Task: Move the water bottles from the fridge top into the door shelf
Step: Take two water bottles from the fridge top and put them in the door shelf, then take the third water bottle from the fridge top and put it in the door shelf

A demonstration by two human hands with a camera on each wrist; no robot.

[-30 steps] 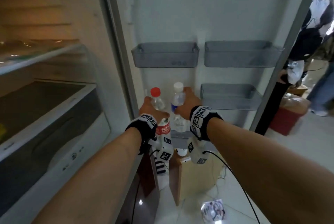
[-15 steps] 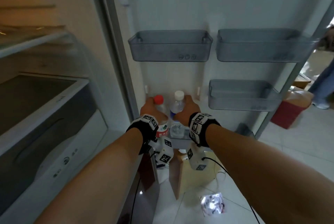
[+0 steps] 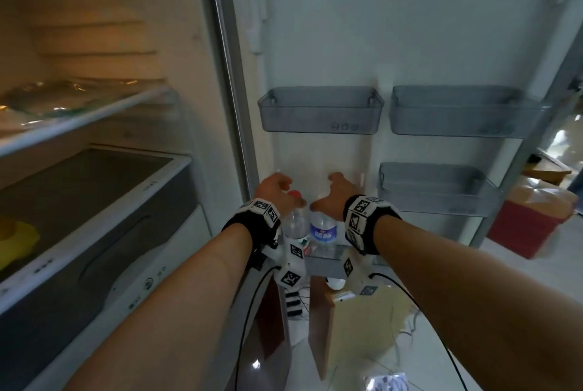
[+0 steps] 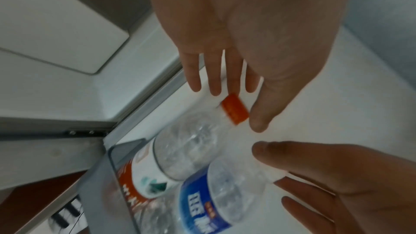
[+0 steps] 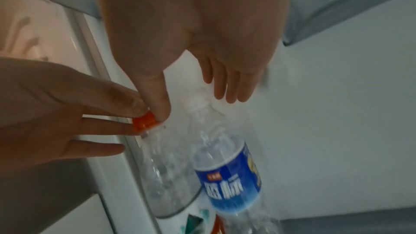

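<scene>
Clear glossy plastic bottles point(image 3: 321, 229) in translucent grey plastic shelf point(image 3: 325, 264).

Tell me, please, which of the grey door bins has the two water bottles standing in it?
The lowest door bin, by the hinge below both hands, holds the red-capped bottle and the blue-labelled bottle; the three higher bins show nothing inside.

Both forearms stretched fwd, wrists banded w/ marker cuffs. L hand point(image 3: 273, 188) open, fingers spread & relaxed, gripping nothing. R hand point(image 3: 335, 199) same, thumb out.
</scene>
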